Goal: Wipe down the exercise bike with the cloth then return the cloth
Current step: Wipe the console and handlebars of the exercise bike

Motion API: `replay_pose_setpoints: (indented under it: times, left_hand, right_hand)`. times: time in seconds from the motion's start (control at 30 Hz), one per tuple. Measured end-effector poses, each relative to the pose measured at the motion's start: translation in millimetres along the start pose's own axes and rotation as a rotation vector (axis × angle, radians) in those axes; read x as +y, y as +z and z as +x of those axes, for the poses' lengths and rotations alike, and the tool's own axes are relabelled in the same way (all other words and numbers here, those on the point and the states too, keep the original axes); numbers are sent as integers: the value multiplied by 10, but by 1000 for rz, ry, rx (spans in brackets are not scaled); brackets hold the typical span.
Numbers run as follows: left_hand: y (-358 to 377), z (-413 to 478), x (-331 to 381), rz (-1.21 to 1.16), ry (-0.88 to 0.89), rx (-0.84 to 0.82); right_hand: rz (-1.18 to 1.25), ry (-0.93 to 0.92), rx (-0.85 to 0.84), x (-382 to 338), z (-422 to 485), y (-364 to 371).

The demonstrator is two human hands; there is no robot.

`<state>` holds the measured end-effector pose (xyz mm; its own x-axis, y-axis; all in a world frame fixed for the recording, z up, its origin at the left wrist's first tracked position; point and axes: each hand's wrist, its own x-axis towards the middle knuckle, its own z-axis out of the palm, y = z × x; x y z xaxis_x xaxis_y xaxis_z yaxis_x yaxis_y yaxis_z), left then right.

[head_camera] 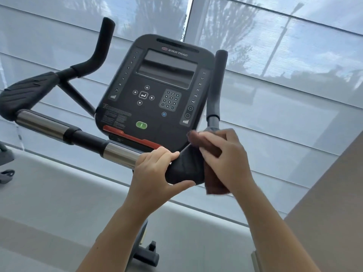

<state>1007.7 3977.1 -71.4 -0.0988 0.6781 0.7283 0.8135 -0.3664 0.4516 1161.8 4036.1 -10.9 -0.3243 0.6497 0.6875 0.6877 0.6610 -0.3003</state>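
The exercise bike's dark console (157, 91) stands in the middle of the head view, with chrome-and-black handlebars (59, 128) running to the left. My left hand (155, 173) grips the handlebar where the chrome sleeve meets the black right elbow pad (184, 167). My right hand (225, 160) presses a brown cloth (213, 186) against the right side of that pad. The cloth wraps from the pad's top edge down below my palm. The right upright grip (217, 83) rises just behind my right hand.
Large windows with translucent roller blinds (294, 95) fill the background behind the bike. A beige wall or cabinet edge (337, 203) closes in at the right. The bike's base foot (149, 254) shows on the pale floor below. Part of another machine (5, 169) sits at the far left.
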Motion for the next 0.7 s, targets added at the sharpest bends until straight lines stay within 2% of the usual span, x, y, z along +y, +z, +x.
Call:
replay_pose_setpoints:
  times: [0.17,0.27,0.33,0.37,0.47,0.57,0.7]
  left_hand:
    - [11,-6,-17,30,8,-25]
    - [1,-18,-14,44,17,-23]
    - [-5,-27,-6,57,30,-22]
    - [-17,-28,-2,58,35,-24]
    - [-95,-23,-65,68,54,-45]
    - [-185,-16,-215,107,55,-66]
    - [-187,-20,-305,112,87,-57]
  right_hand:
    - [100,-80,14,-14,-552,-113]
    - [216,-8,146,110,-152,-281]
    - [120,45,224,217,228,-349]
    - [59,65,162,250,381,-340]
    - [-13,131,-166,295,523,-166]
    - [54,174,-145,288,450,-105]
    - [-19,142,-126,110,195,-116]
